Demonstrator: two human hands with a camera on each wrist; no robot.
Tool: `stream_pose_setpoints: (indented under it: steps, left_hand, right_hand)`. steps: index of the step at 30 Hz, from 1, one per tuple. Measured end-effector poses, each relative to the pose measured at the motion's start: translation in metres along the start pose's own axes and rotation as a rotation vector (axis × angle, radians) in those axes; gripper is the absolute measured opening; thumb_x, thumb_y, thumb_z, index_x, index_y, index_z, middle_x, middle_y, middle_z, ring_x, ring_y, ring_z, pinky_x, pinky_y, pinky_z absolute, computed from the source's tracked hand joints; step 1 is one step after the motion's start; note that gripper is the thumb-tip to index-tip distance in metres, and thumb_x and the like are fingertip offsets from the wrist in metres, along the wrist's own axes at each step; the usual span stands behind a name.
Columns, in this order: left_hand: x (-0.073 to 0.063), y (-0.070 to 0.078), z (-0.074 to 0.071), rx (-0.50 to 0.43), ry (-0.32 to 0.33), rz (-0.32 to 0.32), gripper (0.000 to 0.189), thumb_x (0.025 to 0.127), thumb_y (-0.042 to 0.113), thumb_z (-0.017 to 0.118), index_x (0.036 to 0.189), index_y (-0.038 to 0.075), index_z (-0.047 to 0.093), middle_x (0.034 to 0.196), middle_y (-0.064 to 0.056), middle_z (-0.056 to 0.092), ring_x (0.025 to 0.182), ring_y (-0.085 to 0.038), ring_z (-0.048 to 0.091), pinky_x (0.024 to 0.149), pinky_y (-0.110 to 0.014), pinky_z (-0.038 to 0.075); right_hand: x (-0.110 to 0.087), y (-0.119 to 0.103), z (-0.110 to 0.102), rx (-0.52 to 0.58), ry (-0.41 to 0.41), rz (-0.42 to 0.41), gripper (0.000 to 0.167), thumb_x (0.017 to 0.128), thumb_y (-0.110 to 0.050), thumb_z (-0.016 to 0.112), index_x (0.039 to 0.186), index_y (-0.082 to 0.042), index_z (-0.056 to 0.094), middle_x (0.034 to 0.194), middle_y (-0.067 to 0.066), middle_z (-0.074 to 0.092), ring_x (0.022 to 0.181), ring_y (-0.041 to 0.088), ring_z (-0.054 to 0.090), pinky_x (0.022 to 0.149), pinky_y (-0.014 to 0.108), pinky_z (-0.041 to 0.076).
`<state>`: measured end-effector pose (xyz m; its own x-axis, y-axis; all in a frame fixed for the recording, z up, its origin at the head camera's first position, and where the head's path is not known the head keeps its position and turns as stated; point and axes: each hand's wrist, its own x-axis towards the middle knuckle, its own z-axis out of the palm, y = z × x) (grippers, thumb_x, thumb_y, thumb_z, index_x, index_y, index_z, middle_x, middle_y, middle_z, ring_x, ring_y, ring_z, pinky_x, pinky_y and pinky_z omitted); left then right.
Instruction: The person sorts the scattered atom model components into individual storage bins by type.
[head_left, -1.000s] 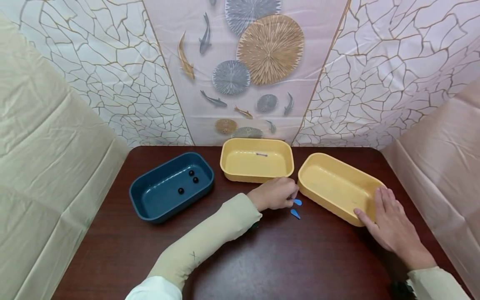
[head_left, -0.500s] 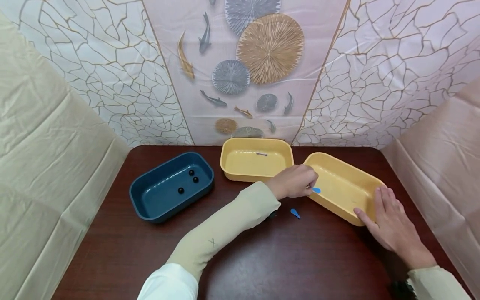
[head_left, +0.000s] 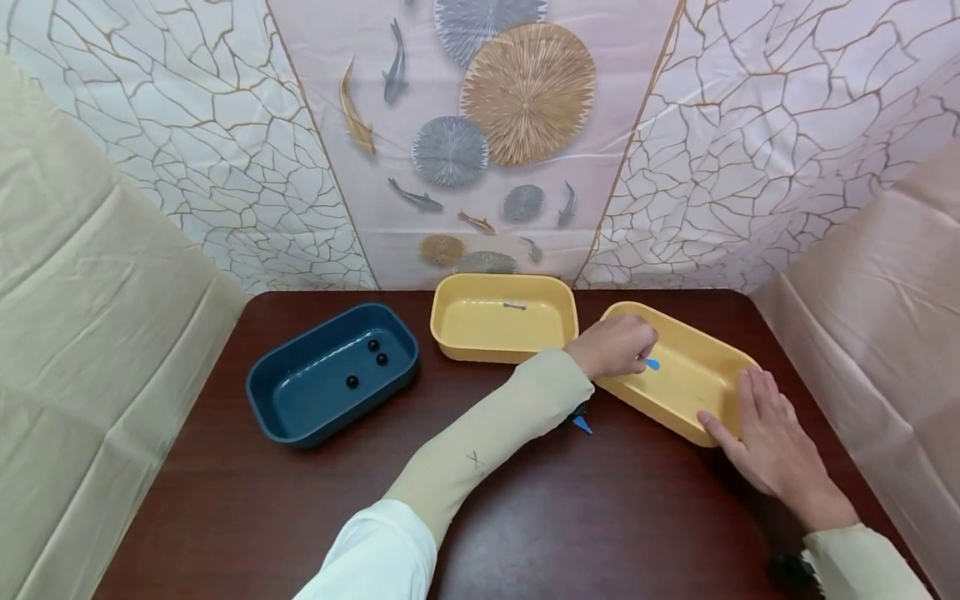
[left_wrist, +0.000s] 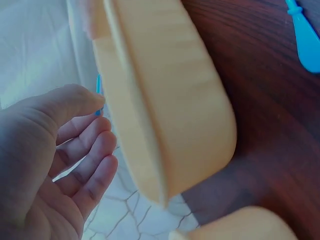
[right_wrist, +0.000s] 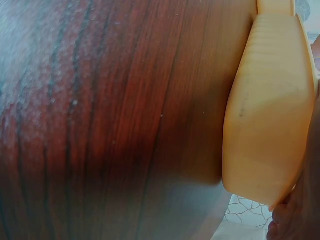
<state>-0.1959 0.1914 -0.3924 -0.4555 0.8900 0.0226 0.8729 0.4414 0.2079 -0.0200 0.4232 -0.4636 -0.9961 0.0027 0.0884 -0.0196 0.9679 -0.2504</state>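
My left hand [head_left: 618,344] is over the left part of the right-hand yellow bin [head_left: 678,421]. Between thumb and fingertips it pinches a small blue paddle-shaped piece [head_left: 652,364]; in the left wrist view only a thin bit of this piece [left_wrist: 98,82] shows. A second blue paddle-shaped piece [head_left: 582,424] lies on the table below the left wrist; its flared end and ringed neck show in the left wrist view. My right hand [head_left: 780,446] rests on the bin's right end, fingers extended and thumb at the near rim. The right wrist view catches little of that hand.
Another yellow bin [head_left: 502,354] at the back centre contains a small purplish stick [head_left: 514,306]. On the left stands a dark blue bin [head_left: 300,436] with three black balls. Fabric panels surround the dark wooden table [head_left: 525,517] on the back and sides.
My left hand has moved right and away from me, carrying one blue piece from the table to over the right-hand bin. My right hand stays on the bin's end. The view has shifted slightly.
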Motion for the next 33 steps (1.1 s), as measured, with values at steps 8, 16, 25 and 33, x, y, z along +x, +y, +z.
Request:
stream_pose_setpoints:
  steps: [8,16,25,33]
  left_hand:
    - [0.016,0.003,0.016,-0.025,-0.037,-0.054,0.032,0.100,0.025,0.073,0.077,0.019,0.052,0.082,0.009,0.054,0.076,-0.003,0.051,0.067,-0.016,0.043]
    - [0.014,-0.001,0.015,-0.037,-0.069,-0.081,0.026,0.103,0.022,0.068,0.086,0.017,0.049,0.092,0.007,0.048,0.084,-0.006,0.044,0.067,-0.019,0.036]
    - [-0.021,-0.017,-0.022,-0.007,-0.001,-0.041,0.029,0.101,0.014,0.064,0.083,0.015,0.042,0.087,0.002,0.036,0.083,-0.013,0.034,0.068,-0.024,0.027]
    - [-0.054,-0.018,-0.041,0.093,-0.035,0.006,0.032,0.101,0.015,0.067,0.080,0.016,0.043,0.088,0.002,0.047,0.083,-0.013,0.040,0.072,-0.024,0.035]
  right_hand:
    - [0.001,0.000,-0.001,0.002,0.013,-0.010,0.095,0.109,-0.051,0.048,0.164,0.013,0.003,0.169,0.041,0.008,0.161,0.054,0.001,0.133,0.059,-0.005]
    - [0.001,0.000,-0.001,0.002,0.015,-0.001,0.095,0.108,-0.051,0.048,0.164,0.012,0.005,0.170,0.040,0.008,0.162,0.053,0.000,0.132,0.064,0.000]
    - [0.000,0.001,-0.001,-0.013,-0.007,0.011,0.096,0.109,-0.053,0.046,0.164,0.012,0.002,0.170,0.040,0.005,0.162,0.053,-0.004,0.133,0.060,-0.007]
    - [0.001,0.001,0.001,-0.004,-0.013,0.007,0.096,0.109,-0.052,0.045,0.164,0.012,0.001,0.170,0.040,0.004,0.162,0.052,-0.006,0.133,0.058,-0.009]
